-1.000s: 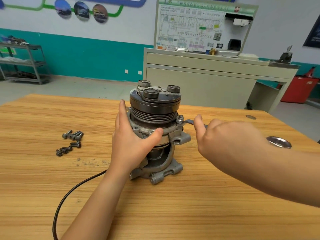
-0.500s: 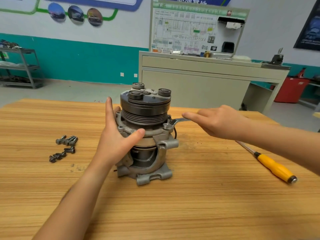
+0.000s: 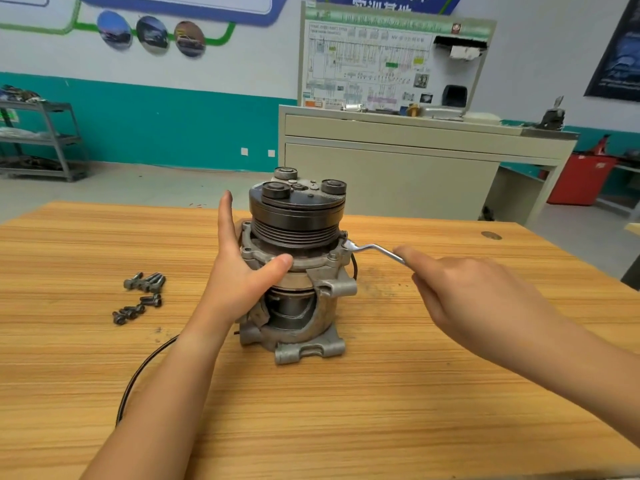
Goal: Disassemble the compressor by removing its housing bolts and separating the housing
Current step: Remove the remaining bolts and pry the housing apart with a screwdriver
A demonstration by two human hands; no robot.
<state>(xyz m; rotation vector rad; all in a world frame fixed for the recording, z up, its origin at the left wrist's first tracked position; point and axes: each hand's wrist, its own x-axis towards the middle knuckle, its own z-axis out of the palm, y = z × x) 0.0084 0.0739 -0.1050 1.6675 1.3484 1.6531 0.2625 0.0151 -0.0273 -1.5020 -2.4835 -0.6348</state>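
On the wooden table (image 3: pixel 346 427) the compressor (image 3: pixel 298 216) stands upright, loose bolts (image 3: pixel 143 296) at its 9 o'clock, the left hand (image 3: pixel 239 278) pressed spread against its side, the right hand (image 3: pixel 478 299) gripping a wrench (image 3: pixel 370 248) at 3 o'clock.

Beyond the far edge of the bench, a blue sign (image 3: pixel 388 3) on the wall carries white Chinese characters cut by the top of the view; the lower row seems to read "实训基地", the row above is too clipped to tell. The wiring-diagram board (image 3: pixel 374 64) on the cabinet has a green header strip (image 3: pixel 398 24) with a line of pale lettering too blurred to read, and in the diagram itself only "HV" can be made out, the rest being fine print. The dark poster (image 3: pixel 620 53) at the right shows faint white lines, unreadable. Whether the compressor (image 3: pixel 298 271) bears any stamp cannot be told.
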